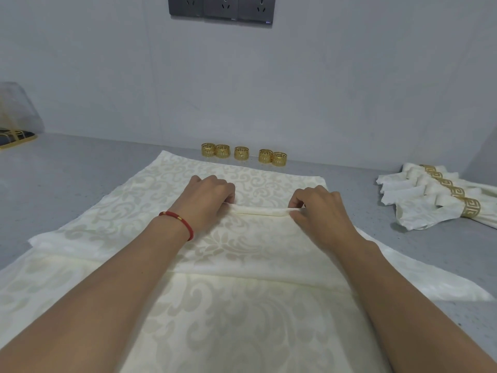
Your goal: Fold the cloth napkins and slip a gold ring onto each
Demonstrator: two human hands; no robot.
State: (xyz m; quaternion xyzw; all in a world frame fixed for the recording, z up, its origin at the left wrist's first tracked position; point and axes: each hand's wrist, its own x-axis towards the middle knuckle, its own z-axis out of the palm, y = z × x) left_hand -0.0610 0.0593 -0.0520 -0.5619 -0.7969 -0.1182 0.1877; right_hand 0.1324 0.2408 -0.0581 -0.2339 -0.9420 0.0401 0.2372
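A cream damask napkin (166,189) lies spread flat on the grey counter (67,168), overlapping another patterned cream cloth (228,319) nearer the person; across the napkin's middle a narrow raised pleat (259,210) runs left to right; the left hand (208,196), a red cord bracelet (178,220) on its wrist, pinches the pleat's left end with fingers curled over the fold; the right hand (316,208) pinches the right end between thumb and bent fingers; both forearms reach in from the bottom edge over the nearer cloth; beyond the napkin's far edge, close to the wall (269,90), five loose gold rings (243,153) stand in a row, two touching on the left, one alone, two touching on the right; well off to the right, five folded napkins (419,195) lie overlapping in a fan, each already wearing a gold ring; a dark socket panel (222,8) sits high on the wall; at the far left edge a gold-rimmed tray (16,138) shows partly under a clear cover
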